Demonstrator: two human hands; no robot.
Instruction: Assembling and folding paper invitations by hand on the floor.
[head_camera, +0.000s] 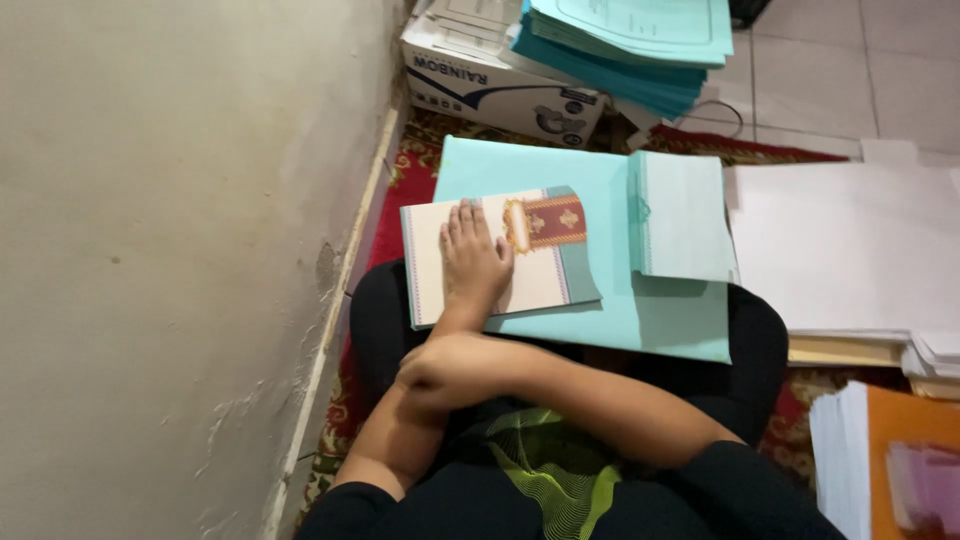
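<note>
Your left hand (473, 262) lies flat, palm down and fingers spread a little, on a cream booklet (500, 258) with a red and gold ornamental panel at its top right corner; it grips nothing, only presses on the cover. Your right hand (440, 368) is crossed over your left forearm and rests there, loosely curled, holding no object. The booklet sits across your lap, partly on top of a large pale turquoise sheet (640, 310) that spreads to the right over your knees. On that sheet, just beside the booklet's right edge, lies a smaller stack of light green folded papers (685, 215). Farther right, a broad stack of white paper (850, 245) lies on the floor, and at the lower right corner you can see an orange cover (905, 430) over more white sheets. Ahead of you, against the wall (170, 250), stands a white cardboard box (500, 85) with a pile of teal papers (630, 45) resting over it. A red patterned rug (400, 190) shows underneath.
</note>
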